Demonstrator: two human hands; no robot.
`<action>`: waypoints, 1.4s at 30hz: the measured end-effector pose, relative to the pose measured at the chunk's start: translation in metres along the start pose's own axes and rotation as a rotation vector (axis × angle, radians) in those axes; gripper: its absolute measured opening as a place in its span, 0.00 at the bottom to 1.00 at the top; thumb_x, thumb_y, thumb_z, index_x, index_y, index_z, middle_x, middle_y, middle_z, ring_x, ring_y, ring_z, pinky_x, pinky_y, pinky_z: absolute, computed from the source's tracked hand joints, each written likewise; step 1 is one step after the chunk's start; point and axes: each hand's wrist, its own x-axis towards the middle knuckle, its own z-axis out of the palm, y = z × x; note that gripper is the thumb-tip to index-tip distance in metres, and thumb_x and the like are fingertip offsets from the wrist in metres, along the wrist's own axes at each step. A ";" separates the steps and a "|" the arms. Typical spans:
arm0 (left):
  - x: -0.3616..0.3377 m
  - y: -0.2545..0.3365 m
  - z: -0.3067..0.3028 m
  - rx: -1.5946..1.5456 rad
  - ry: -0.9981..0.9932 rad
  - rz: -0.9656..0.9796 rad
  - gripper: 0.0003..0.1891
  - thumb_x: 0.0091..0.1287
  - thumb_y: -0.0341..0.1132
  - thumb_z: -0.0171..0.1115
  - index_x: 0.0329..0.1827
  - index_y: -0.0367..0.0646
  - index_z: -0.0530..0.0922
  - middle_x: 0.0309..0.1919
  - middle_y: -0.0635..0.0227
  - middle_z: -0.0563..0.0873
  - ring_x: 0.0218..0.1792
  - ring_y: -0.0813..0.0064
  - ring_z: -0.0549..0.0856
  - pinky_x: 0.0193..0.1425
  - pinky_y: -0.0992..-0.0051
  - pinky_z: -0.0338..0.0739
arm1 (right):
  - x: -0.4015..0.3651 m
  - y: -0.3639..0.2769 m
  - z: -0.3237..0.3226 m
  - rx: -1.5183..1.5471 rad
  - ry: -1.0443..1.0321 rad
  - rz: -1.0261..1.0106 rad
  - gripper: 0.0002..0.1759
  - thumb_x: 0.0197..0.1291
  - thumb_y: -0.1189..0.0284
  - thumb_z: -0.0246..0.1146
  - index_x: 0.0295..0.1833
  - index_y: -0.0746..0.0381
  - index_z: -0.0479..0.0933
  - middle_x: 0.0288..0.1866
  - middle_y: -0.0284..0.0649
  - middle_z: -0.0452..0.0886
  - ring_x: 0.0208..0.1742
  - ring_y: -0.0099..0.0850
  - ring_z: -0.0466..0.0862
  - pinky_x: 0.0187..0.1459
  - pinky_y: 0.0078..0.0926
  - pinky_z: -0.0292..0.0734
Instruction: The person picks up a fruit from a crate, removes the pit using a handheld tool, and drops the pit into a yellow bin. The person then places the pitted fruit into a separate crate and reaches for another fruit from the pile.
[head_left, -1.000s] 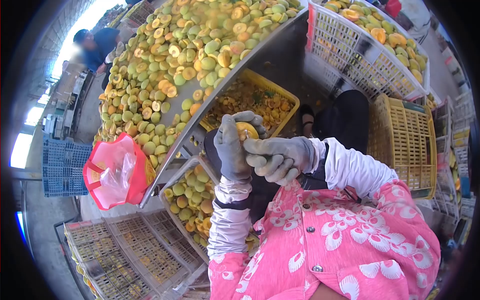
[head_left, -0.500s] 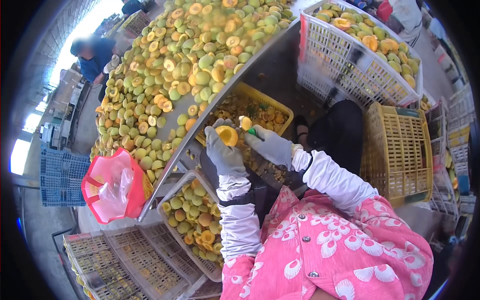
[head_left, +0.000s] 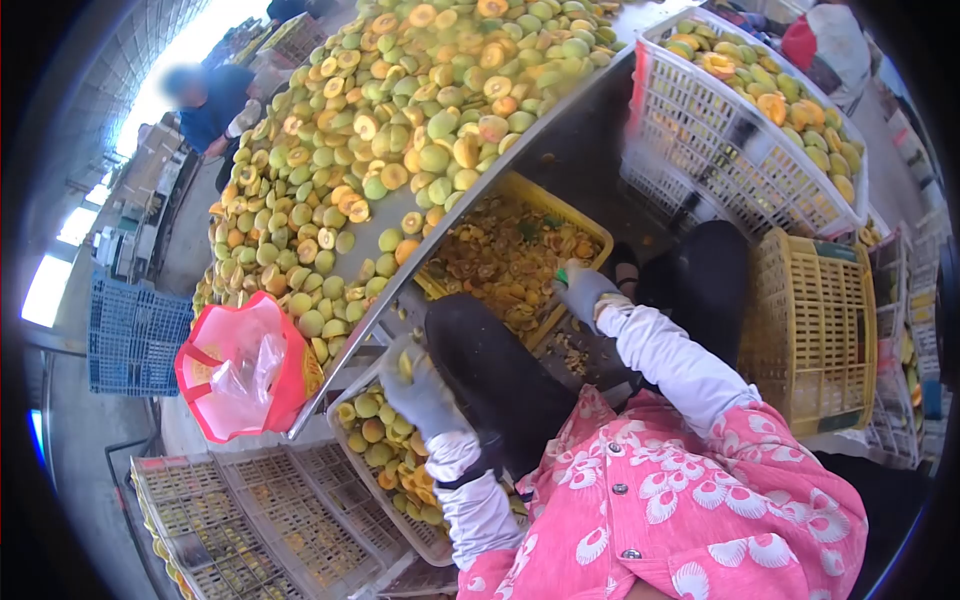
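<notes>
My left hand [head_left: 418, 388], in a grey glove, is over the white crate [head_left: 345, 432] of fruit beside my leg. Its fingers are curled round a yellowish peach half [head_left: 405, 366], mostly covered by the glove. My right hand [head_left: 586, 294], gloved too, is closed on a small tool with a green handle [head_left: 563, 275]; the working end cannot be made out. It is at the right edge of a yellow crate [head_left: 598, 228] that holds pits and fruit scraps [head_left: 500, 255].
A metal table [head_left: 500, 165] carries a large heap of halved peaches [head_left: 400, 130]. A red plastic bag [head_left: 245, 370] hangs at its near corner. Full white crate [head_left: 740, 130] and yellow crate [head_left: 805, 330] stand to the right. A person in blue [head_left: 212, 105] is across the table.
My left hand has moved down and left with the peach half, from above the yellow crate to the white crate. My right hand has shifted right with the tool; the pale piece at its tip no longer shows.
</notes>
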 end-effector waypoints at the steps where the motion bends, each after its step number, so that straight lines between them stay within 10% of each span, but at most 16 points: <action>1: 0.007 -0.025 -0.036 0.429 0.018 0.051 0.10 0.65 0.26 0.64 0.49 0.37 0.82 0.46 0.63 0.86 0.44 0.71 0.84 0.50 0.70 0.79 | -0.007 -0.008 -0.011 0.000 -0.068 0.043 0.21 0.71 0.57 0.55 0.54 0.65 0.71 0.42 0.59 0.84 0.46 0.56 0.85 0.47 0.48 0.77; 4: 0.004 -0.101 -0.124 1.052 -0.243 -0.131 0.11 0.68 0.37 0.62 0.45 0.38 0.84 0.35 0.48 0.87 0.41 0.49 0.86 0.47 0.61 0.79 | -0.014 -0.029 -0.027 0.114 -0.181 0.089 0.21 0.70 0.57 0.56 0.54 0.65 0.73 0.44 0.58 0.84 0.48 0.54 0.85 0.50 0.45 0.77; 7: 0.010 -0.056 -0.099 1.060 -0.049 -0.043 0.11 0.68 0.36 0.63 0.45 0.38 0.84 0.36 0.49 0.87 0.41 0.50 0.86 0.47 0.60 0.79 | -0.006 -0.032 -0.013 0.200 -0.217 0.030 0.21 0.69 0.56 0.58 0.52 0.64 0.74 0.43 0.57 0.84 0.47 0.54 0.84 0.49 0.44 0.76; 14: 0.183 -0.022 0.050 1.049 -0.319 0.675 0.18 0.63 0.34 0.67 0.57 0.44 0.81 0.53 0.54 0.84 0.54 0.51 0.82 0.58 0.58 0.76 | -0.005 -0.006 0.004 0.398 -0.289 0.023 0.21 0.69 0.57 0.59 0.51 0.65 0.75 0.41 0.51 0.85 0.43 0.44 0.85 0.46 0.39 0.77; 19: 0.286 -0.059 0.113 1.134 -0.876 0.298 0.21 0.60 0.35 0.70 0.57 0.44 0.79 0.54 0.49 0.82 0.56 0.49 0.81 0.60 0.58 0.76 | -0.006 0.001 -0.014 0.803 -0.345 0.338 0.18 0.72 0.58 0.57 0.51 0.63 0.74 0.35 0.34 0.82 0.24 0.18 0.75 0.26 0.20 0.72; 23: 0.297 -0.066 0.126 1.318 -0.703 0.249 0.20 0.59 0.38 0.71 0.53 0.42 0.79 0.52 0.46 0.82 0.54 0.45 0.82 0.60 0.58 0.77 | 0.002 0.014 -0.004 0.933 -0.313 0.358 0.17 0.73 0.59 0.57 0.53 0.63 0.74 0.33 0.32 0.79 0.22 0.18 0.73 0.23 0.19 0.69; 25: 0.304 -0.072 0.115 1.230 -0.674 0.226 0.17 0.64 0.40 0.69 0.51 0.42 0.79 0.49 0.50 0.84 0.50 0.51 0.85 0.57 0.59 0.79 | 0.004 0.012 -0.003 0.956 -0.330 0.363 0.17 0.73 0.59 0.57 0.54 0.63 0.74 0.33 0.32 0.78 0.22 0.18 0.73 0.25 0.20 0.71; 28: 0.284 -0.056 0.097 -0.106 -0.499 -0.411 0.11 0.76 0.37 0.55 0.53 0.41 0.78 0.46 0.60 0.84 0.44 0.70 0.83 0.53 0.67 0.82 | 0.000 -0.002 -0.008 1.001 -0.281 0.185 0.18 0.74 0.58 0.56 0.54 0.62 0.74 0.31 0.33 0.77 0.22 0.18 0.73 0.26 0.21 0.71; 31: 0.208 -0.008 0.103 -0.414 -0.605 -0.114 0.18 0.79 0.43 0.49 0.58 0.36 0.76 0.47 0.59 0.84 0.44 0.70 0.82 0.52 0.68 0.81 | -0.013 -0.037 -0.035 0.765 -0.164 -0.159 0.19 0.74 0.56 0.55 0.53 0.61 0.74 0.29 0.34 0.77 0.23 0.19 0.74 0.27 0.21 0.72; 34: 0.136 0.032 0.110 -0.779 -0.750 -0.391 0.20 0.78 0.39 0.48 0.63 0.31 0.71 0.50 0.56 0.81 0.47 0.69 0.82 0.50 0.70 0.82 | -0.045 -0.096 -0.091 0.868 -0.384 -0.007 0.20 0.73 0.53 0.56 0.53 0.60 0.74 0.26 0.34 0.76 0.24 0.24 0.77 0.30 0.26 0.74; 42: -0.004 0.083 0.130 -0.660 -0.589 -0.371 0.31 0.81 0.55 0.38 0.64 0.34 0.72 0.48 0.61 0.82 0.43 0.73 0.80 0.50 0.75 0.76 | -0.081 -0.111 -0.090 0.726 0.029 -0.277 0.17 0.74 0.58 0.58 0.50 0.62 0.77 0.29 0.43 0.81 0.30 0.30 0.83 0.36 0.31 0.77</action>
